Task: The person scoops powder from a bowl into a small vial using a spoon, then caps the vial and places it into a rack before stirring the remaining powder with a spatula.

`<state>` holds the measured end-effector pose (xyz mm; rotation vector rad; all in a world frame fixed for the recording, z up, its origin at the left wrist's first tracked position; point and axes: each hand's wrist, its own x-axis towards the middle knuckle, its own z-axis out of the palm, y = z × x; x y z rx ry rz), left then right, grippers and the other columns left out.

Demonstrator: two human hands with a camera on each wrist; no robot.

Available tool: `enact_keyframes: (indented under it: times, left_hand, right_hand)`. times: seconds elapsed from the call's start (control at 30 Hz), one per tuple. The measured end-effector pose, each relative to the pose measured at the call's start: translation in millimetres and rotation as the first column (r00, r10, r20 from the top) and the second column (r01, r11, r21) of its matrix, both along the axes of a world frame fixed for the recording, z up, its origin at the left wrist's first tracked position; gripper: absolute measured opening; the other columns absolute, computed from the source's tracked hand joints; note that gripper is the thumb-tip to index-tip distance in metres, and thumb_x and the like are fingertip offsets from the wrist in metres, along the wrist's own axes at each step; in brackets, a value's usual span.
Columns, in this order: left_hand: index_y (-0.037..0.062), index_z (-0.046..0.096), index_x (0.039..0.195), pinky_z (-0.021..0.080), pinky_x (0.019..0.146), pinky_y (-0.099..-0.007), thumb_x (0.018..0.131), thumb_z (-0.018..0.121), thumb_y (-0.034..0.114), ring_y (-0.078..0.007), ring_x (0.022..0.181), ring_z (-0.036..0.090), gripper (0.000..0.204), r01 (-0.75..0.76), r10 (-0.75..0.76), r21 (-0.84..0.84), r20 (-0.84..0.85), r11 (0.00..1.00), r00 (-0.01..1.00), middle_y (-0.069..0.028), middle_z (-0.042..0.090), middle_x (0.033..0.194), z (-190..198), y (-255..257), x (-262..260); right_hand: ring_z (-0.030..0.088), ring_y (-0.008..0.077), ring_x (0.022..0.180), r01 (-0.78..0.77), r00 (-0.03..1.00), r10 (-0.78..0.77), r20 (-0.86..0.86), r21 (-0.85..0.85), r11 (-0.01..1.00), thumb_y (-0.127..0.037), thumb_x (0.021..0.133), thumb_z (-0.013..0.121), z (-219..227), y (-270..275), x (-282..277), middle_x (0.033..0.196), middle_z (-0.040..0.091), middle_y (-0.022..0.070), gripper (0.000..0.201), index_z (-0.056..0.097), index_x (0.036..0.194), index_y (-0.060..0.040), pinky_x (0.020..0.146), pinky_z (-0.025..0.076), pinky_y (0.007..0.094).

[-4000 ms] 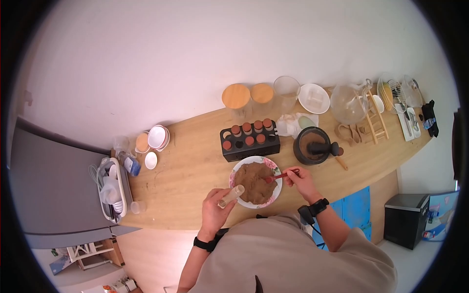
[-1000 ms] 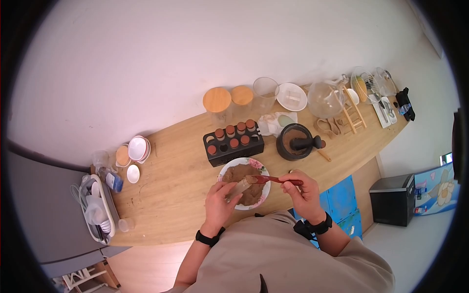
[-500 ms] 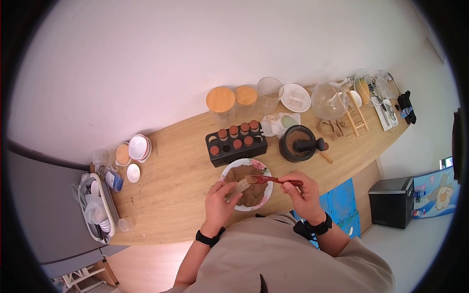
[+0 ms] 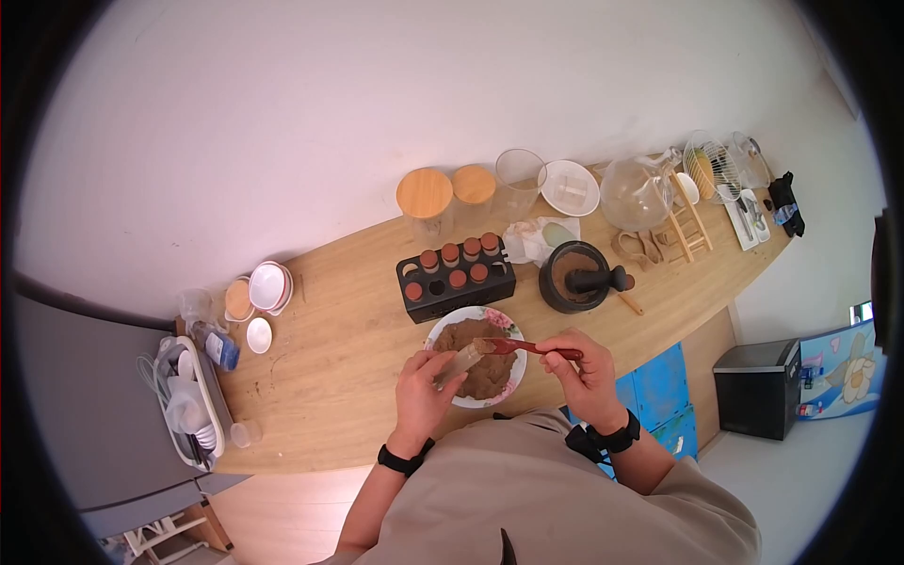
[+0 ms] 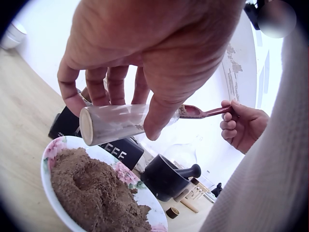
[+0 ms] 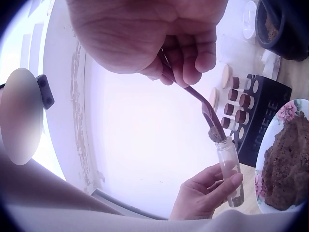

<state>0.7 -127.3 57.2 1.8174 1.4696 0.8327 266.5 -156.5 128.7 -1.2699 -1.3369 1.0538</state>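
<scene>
My left hand (image 4: pixel 424 395) pinches a small clear glass vial (image 5: pixel 116 123) between thumb and fingers, tilted above the near side of the bowl. Light dusty smears show inside the glass. A slim dark-red spoon (image 6: pixel 211 112) is held near its handle end by my right hand (image 4: pixel 586 379). Its tip carries a lump of brown powder (image 6: pixel 215 136) right at the vial's mouth. Below stands a white bowl (image 4: pixel 520 367) with a pink flower rim, holding a broad heap of brown powder (image 5: pixel 91 188).
Behind the bowl stands a black rack (image 4: pixel 452 302) with several brown-capped vials. A dark mortar (image 4: pixel 549 294) with its pestle (image 4: pixel 589 280) sits to the right. Wood-lidded jars (image 4: pixel 424 196) and glassware line the wall. White small bowls (image 4: pixel 269 285) and a dish basket (image 4: pixel 218 414) stand left.
Since the oldest frame, the spoon has risen from the powder with a load and come to the vial's mouth; the vial has moved over the bowl. Both hands are nearly still over the last second.
</scene>
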Motion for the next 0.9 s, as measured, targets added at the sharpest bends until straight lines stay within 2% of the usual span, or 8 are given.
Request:
enact_keyframes:
  times: [0.17, 0.23, 0.9]
  left_hand:
    - [0.0029, 0.079, 0.118, 0.060, 0.083, -0.0389, 0.081, 0.091, 0.007, -0.0310, 0.095, 0.074, 0.039, -0.006, 0.006, -0.005, -0.004, 1.000, 1.000, -0.0144, 0.074, 0.108, 1.1, -0.7, 0.5]
    - [0.0030, 0.079, 0.118, 0.060, 0.083, -0.0388, 0.081, 0.091, 0.006, -0.0309, 0.094, 0.074, 0.039, -0.008, 0.008, -0.003, 0.002, 1.000, 1.000, -0.0144, 0.074, 0.108, 0.3, -0.9, 0.4]
    - [0.0015, 0.078, 0.118, 0.061, 0.083, -0.0377, 0.081, 0.091, 0.006, -0.0296, 0.094, 0.075, 0.039, -0.005, 0.005, 0.013, 0.009, 1.000, 1.000, -0.0141, 0.074, 0.108, -2.1, -1.1, -1.6]
  right_hand:
    - [0.069, 0.0179, 0.086, -0.003, 1.000, 0.003, 0.015, 0.011, 1.000, 0.003, 0.102, 0.068, -1.1, 0.2, 1.5, 0.098, 0.070, 0.0100, 0.016, 0.074, 0.116, -0.0014, 0.080, 0.056, 0.0286]
    - [0.068, 0.0119, 0.086, -0.041, 0.997, 0.037, 0.061, 0.052, 0.998, 0.000, 0.107, 0.063, -3.3, 0.6, 3.1, 0.098, 0.065, 0.0067, 0.014, 0.072, 0.118, 0.0007, 0.077, 0.054, 0.0256]
    - [0.069, 0.0125, 0.088, -0.065, 0.994, 0.060, 0.093, 0.048, 0.997, -0.001, 0.107, 0.062, -3.5, 0.2, 4.5, 0.099, 0.066, 0.0073, 0.015, 0.071, 0.119, 0.0017, 0.080, 0.056, 0.0265]
